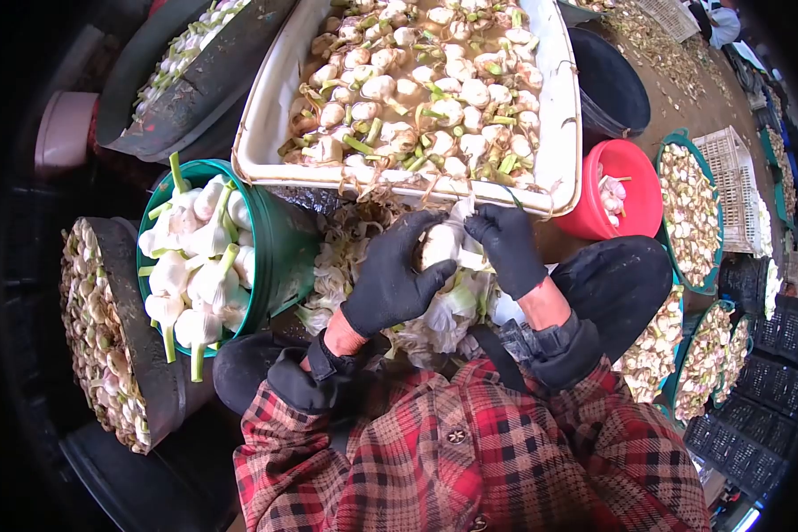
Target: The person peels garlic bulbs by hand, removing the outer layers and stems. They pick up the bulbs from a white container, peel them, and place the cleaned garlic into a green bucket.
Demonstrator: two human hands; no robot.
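1. A white tub (262,133) of garlic in murky water lies ahead; skins (334,266) are heaped between it and the person.
2. A green bucket (284,253) of white bulbs stands at left, a red bucket (634,195) at right. Farther right, the floor (661,93) is littered with scraps, near baskets of garlic and dark crates (780,390).
3. The left grip (395,270), black-gloved, curls partly closed around a garlic bulb (437,246), just beyond the tub's near rim, above the skins.
4. The right grip (506,248), also gloved, pinches papery skin (460,213) beside that bulb.
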